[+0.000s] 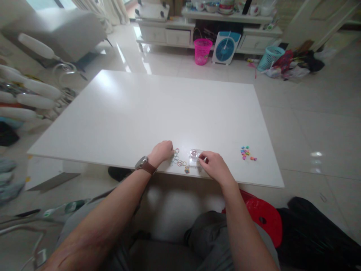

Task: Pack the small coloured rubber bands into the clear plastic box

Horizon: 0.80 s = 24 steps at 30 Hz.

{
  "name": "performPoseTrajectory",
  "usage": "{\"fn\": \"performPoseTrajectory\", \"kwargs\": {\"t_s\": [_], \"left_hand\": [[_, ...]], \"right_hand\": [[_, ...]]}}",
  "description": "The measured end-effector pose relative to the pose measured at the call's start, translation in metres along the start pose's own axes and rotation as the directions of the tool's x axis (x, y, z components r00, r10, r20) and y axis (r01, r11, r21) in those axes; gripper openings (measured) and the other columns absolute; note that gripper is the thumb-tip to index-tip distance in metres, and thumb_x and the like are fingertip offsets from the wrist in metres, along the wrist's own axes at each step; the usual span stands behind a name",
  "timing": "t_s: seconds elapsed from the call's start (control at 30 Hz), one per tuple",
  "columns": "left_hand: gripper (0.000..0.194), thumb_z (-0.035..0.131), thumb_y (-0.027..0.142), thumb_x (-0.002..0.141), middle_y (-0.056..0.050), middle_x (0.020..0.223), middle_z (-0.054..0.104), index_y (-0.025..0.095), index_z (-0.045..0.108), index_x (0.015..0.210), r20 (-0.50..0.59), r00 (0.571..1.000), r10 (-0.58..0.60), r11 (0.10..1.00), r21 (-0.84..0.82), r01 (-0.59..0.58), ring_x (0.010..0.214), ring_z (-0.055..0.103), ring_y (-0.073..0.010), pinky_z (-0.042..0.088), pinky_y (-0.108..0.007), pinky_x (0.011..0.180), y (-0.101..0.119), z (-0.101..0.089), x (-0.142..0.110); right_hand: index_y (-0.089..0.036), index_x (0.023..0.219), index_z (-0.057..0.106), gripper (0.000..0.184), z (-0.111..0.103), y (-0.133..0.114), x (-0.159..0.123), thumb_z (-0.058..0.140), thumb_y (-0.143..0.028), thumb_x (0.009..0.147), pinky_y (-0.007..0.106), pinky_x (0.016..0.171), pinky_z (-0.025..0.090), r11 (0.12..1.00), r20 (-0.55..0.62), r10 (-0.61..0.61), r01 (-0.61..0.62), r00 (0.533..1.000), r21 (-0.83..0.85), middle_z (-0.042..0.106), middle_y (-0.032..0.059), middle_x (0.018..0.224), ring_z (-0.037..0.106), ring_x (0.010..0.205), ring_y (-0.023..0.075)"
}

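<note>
The right hand's (216, 165) thumb and forefinger appear closed on the right edge of a small clear plastic box (193, 161), which lies just left of them, its long axis seemingly pointing away from the person; which end opens, I cannot tell. Loose elastic bands (180, 164) lie just right of the bent fingertips of the left hand (161, 151), whose grip is hidden. Handling bands seems the step, calling next for a fine pinch
</note>
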<state>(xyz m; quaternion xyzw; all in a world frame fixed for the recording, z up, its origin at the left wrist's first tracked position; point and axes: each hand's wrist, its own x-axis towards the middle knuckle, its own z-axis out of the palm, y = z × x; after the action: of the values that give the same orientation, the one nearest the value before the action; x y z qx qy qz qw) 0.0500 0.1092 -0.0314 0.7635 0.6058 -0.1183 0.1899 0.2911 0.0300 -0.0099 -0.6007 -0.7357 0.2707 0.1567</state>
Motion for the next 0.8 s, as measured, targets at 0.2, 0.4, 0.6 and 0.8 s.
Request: {"fn": "performPoseTrajectory", "kwargs": {"t_s": [0.2,0.4,0.6,0.8], "left_hand": [[0.027,0.049,0.022,0.089,-0.019,0.099,0.077,0.014,0.075,0.095,0.024,1.000,0.001,0.999,0.050,-0.002,0.093,0.073,-0.0265,0.051,-0.031,0.076,0.000,-0.003,-0.002],[0.021,0.054,0.023,0.089,-0.012,0.087,0.077,0.016,0.072,0.083,-0.008,0.994,0.109,0.989,-0.100,-0.109,0.081,0.070,-0.0219,0.049,-0.029,0.072,0.014,-0.022,-0.011],[0.009,0.060,0.016,0.083,-0.003,0.076,0.072,0.017,0.069,0.080,-0.063,0.928,0.367,0.841,-0.404,-0.360,0.071,0.064,-0.0159,0.047,-0.026,0.067,0.045,-0.032,-0.027],[0.012,0.062,0.009,0.082,0.000,0.077,0.071,0.017,0.065,0.089,-0.222,0.896,0.384,0.704,-0.557,-0.440,0.070,0.064,-0.0128,0.047,-0.023,0.065,0.057,-0.024,-0.028]], "right_hand": [[-0.021,0.084,0.068,0.012,-0.001,0.000,-0.002,0.057,-0.017,0.089,0.028,0.072,0.039,1.000,-0.007,0.003,-0.003,1.000,0.011,0.072,0.0034,0.086,0.060,0.074,0.0163],[-0.019,0.084,0.070,0.012,-0.001,-0.003,-0.002,0.058,-0.017,0.089,0.029,0.074,0.043,0.996,-0.018,-0.007,0.009,1.000,0.085,0.072,0.0040,0.085,0.062,0.077,0.0170],[-0.021,0.099,0.073,0.018,0.006,-0.011,0.003,0.062,-0.035,0.093,0.029,0.078,0.051,0.854,-0.025,0.047,-0.027,0.999,0.519,0.075,0.0027,0.093,0.068,0.086,0.0172],[-0.019,0.092,0.071,0.022,0.016,-0.003,0.006,0.074,-0.038,0.082,0.032,0.078,0.054,0.743,-0.070,0.132,-0.052,0.989,0.667,0.075,0.0049,0.088,0.069,0.082,0.0190]]}}
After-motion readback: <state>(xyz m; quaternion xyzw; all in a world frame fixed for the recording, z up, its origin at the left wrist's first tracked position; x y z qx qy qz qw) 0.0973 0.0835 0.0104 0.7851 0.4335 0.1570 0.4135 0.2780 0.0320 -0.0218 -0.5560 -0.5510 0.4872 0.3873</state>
